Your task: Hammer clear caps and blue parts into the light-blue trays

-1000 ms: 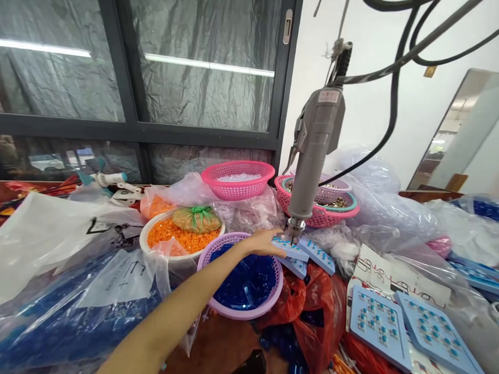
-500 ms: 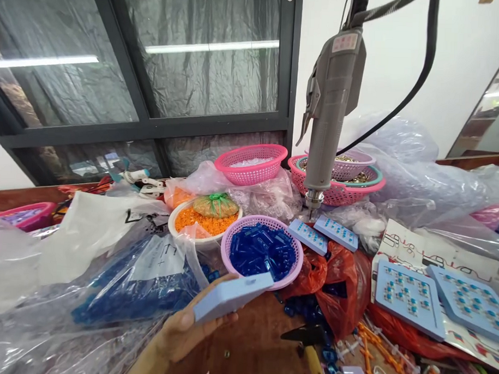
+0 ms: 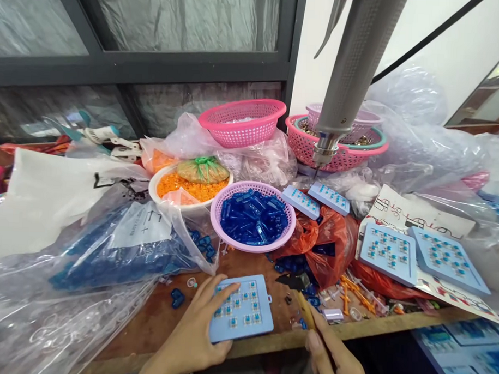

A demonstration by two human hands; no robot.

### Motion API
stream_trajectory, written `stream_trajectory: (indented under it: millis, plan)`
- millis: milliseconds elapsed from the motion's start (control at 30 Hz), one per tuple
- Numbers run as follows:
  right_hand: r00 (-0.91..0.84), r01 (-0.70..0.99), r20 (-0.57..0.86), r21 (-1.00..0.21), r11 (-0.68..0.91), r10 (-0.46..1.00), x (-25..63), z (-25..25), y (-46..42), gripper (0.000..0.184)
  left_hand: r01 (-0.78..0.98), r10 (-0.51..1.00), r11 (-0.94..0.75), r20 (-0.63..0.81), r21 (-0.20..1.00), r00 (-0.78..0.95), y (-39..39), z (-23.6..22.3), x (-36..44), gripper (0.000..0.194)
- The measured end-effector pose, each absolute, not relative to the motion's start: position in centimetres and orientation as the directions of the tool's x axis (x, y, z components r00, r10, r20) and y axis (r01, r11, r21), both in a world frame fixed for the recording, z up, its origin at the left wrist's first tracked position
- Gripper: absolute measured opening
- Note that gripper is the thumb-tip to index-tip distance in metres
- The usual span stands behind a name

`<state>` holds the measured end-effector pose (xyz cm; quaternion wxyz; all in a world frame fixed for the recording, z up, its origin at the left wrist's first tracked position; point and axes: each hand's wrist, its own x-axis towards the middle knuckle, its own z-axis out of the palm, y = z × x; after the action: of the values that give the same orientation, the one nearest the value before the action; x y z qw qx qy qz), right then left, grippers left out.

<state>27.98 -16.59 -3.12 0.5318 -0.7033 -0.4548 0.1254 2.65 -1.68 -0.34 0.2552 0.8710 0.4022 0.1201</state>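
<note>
My left hand [image 3: 195, 332] grips the left edge of a light blue square tray [image 3: 245, 309] with small teal parts in its pockets. The tray lies flat on the wooden table [image 3: 155, 320] near the front edge. My right hand [image 3: 335, 359] is at the bottom right, fingers closed around a thin yellowish tool [image 3: 304, 311] that points toward the tray's right side. A grey electric screwdriver [image 3: 351, 76] hangs on its cable above the table's back. A lilac basket [image 3: 251, 244] of dark blue plastic pieces stands just behind the tray.
Two more blue trays [image 3: 423, 253] lie on the right, two smaller ones [image 3: 316, 200] behind the red bag [image 3: 325, 239]. A white bowl of orange parts [image 3: 188, 187], pink baskets [image 3: 241, 121] and plastic bags of blue parts [image 3: 120, 248] crowd the left and back.
My left hand carried the blue tray back from the far stack and laid it flat at the front edge. My right hand has come into view with the tool. The camera tilted down.
</note>
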Motion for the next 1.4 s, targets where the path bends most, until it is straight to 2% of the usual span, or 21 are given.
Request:
stream_trajectory:
  millis: [67, 167, 233, 333, 400, 500, 667, 733, 833, 933, 1067, 1133, 1200, 1300, 1400]
  plan:
    - [0.462, 0.648, 0.416, -0.762, 0.022, 0.783, 28.8, -2.7, -16.4, 0.041, 0.646, 0.751, -0.582, 0.022, 0.495, 0.660, -1.8, -0.9, 3.4, 0.103]
    - [0.256, 0.825, 0.627, -0.539, 0.173, 0.735, 30.2, -2.3, -16.1, 0.045, 0.640, 0.740, -0.595, 0.021, 0.486, 0.672, -1.8, -0.9, 3.8, 0.109]
    - [0.225, 0.860, 0.707, -0.468, 0.204, 0.671, 30.8, -2.0, -15.8, 0.054, 0.642, 0.737, -0.590, 0.003, 0.490, 0.676, -1.8, -0.7, 3.8, 0.110]
    - [0.256, 0.893, 0.782, -0.417, 0.171, 0.569, 31.0, -1.5, -15.2, 0.068, 0.649, 0.736, -0.590, -0.010, 0.480, 0.677, -1.9, -0.6, 3.7, 0.108]
    - [0.194, 0.929, 0.810, -0.332, 0.160, 0.554, 31.1, -1.5, -14.7, 0.061, 0.647, 0.736, -0.595, 0.001, 0.477, 0.677, -1.9, -0.7, 3.7, 0.108]
    - [0.063, 0.965, 0.780, -0.207, 0.162, 0.622, 31.7, -1.6, -14.4, 0.034, 0.639, 0.737, -0.600, 0.022, 0.481, 0.676, -1.9, -1.0, 3.7, 0.108]
    - [0.033, 0.981, 0.819, -0.137, 0.138, 0.572, 32.1, -1.2, -14.6, 0.034, 0.646, 0.741, -0.588, 0.004, 0.487, 0.672, -1.8, -0.5, 3.9, 0.105]
    - [0.019, 0.978, 0.821, -0.133, 0.159, 0.570, 31.9, -1.0, -14.4, 0.033, 0.647, 0.736, -0.580, -0.024, 0.495, 0.677, -1.8, -0.2, 4.1, 0.104]
    - [-0.007, 0.969, 0.769, -0.154, 0.195, 0.640, 31.8, -0.9, -14.0, 0.029, 0.654, 0.741, -0.562, -0.042, 0.506, 0.670, -1.8, 0.1, 4.3, 0.102]
    - [0.018, 0.952, 0.758, -0.212, 0.220, 0.652, 32.0, -0.8, -13.8, 0.031, 0.626, 0.738, -0.552, -0.027, 0.550, 0.674, -1.7, 0.1, 3.9, 0.100]
    - [0.185, 0.891, 0.779, -0.390, 0.232, 0.599, 31.7, -0.2, -14.2, 0.037, 0.422, 0.698, -0.499, 0.062, 0.757, 0.714, -1.2, -0.1, 2.0, 0.090]
    - [0.282, 0.856, 0.762, -0.474, 0.206, 0.583, 31.4, 0.2, -14.4, 0.044, 0.260, 0.681, -0.405, 0.099, 0.876, 0.726, -0.8, -0.1, 1.0, 0.083]
    - [0.360, 0.820, 0.734, -0.543, 0.179, 0.575, 30.9, 0.4, -14.5, 0.047, 0.145, 0.671, -0.305, 0.104, 0.941, 0.734, -0.5, 0.0, 0.2, 0.086]
    - [0.427, 0.772, 0.686, -0.616, 0.158, 0.590, 30.4, 0.4, -14.8, 0.041, 0.132, 0.664, -0.272, 0.087, 0.953, 0.742, -0.3, 0.0, 0.0, 0.086]
    - [0.461, 0.724, 0.626, -0.675, 0.141, 0.629, 30.2, 0.2, -15.3, 0.035, 0.301, 0.677, -0.411, 0.067, 0.860, 0.733, -0.7, -0.2, 1.2, 0.083]
